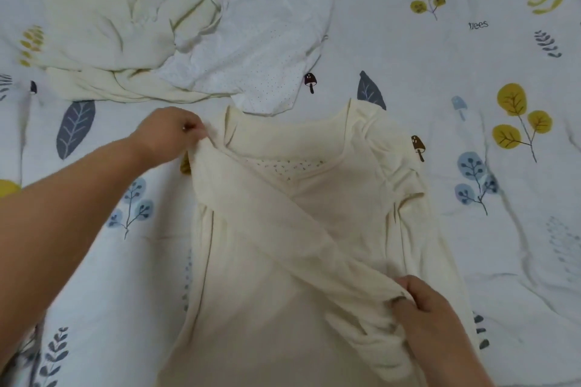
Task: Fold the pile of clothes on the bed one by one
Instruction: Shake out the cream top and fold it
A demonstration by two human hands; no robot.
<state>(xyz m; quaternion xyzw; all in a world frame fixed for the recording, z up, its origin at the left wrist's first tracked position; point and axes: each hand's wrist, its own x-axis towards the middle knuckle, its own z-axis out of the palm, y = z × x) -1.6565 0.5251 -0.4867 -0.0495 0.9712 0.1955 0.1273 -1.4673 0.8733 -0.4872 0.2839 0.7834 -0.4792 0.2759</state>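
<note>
White bedsheet [393, 41] with leaf prints, "trees" printed far right. Left hand [168, 132] and right hand [430, 308] both pinch the cream shirt [267, 276].

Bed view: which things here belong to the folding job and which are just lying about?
In the job:
cream shirt, gripped by left hand and right hand
cream garment, waiting
white dotted garment, waiting

Lying about:
leaf-print bedsheet

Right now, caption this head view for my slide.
Both hands, left and right, fold a cream shirt's sleeve across its front.
</note>
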